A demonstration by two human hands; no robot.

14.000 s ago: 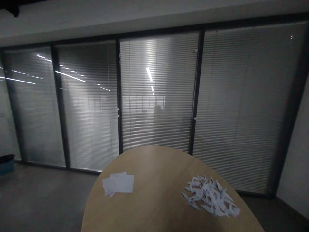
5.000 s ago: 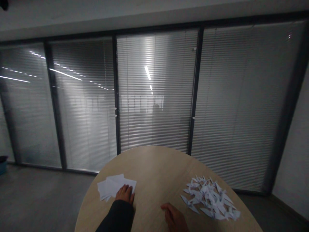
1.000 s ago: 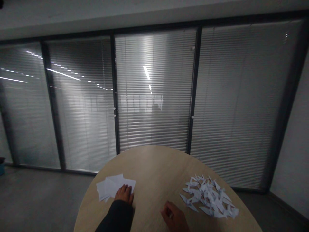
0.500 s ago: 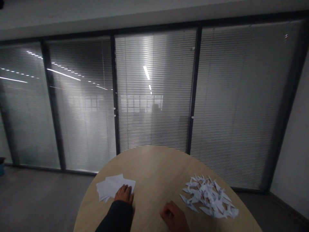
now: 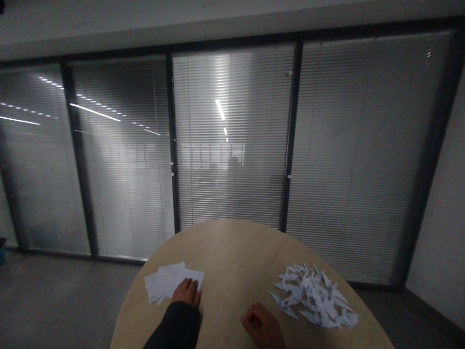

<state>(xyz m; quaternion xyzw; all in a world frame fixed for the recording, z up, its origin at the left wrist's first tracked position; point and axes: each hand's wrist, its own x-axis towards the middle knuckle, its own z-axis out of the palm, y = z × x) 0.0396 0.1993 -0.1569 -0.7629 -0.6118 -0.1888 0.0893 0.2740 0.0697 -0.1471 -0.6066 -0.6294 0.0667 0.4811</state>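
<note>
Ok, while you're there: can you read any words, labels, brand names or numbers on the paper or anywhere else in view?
None can be read. The white paper sheets by the left hand show no print, and any marks on the folded paper pieces are too small to tell.

The table (image 5: pixel 232 252) at six o'clock is light brown wood. The paper sheets (image 5: pixel 163 283) at seven o'clock are white. The folded paper birds (image 5: pixel 314 298) at four o'clock look white, maybe a bit blue. The window blinds (image 5: pixel 232 184) have grey stripes. The sleeve (image 5: pixel 174 327) is black.
</note>
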